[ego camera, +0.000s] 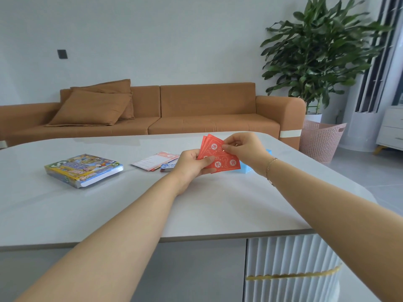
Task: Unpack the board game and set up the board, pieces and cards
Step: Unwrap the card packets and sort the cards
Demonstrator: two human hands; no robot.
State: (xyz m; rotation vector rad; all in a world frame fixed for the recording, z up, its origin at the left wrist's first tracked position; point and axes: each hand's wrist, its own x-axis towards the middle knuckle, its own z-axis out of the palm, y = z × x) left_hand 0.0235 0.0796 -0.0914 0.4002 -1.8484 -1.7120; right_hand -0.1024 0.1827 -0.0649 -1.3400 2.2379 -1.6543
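both hands up over the desk [109,214]: left hand [192,164] grips fanned red cards [220,158], right hand [242,149] pinches the top one.

**Both hands raised, working together**

Both bare forearms reach forward from the lower edge of view and converge near centre. Left hand [192,163]: palm turned inward, thumb lying across the front of a fan of red cards [220,159], fingers curled behind it. Right hand [242,148]: held slightly higher, wrist bent, thumb and forefinger pinching the upper edge of the cards. A thin bracelet [270,168] circles the right wrist.
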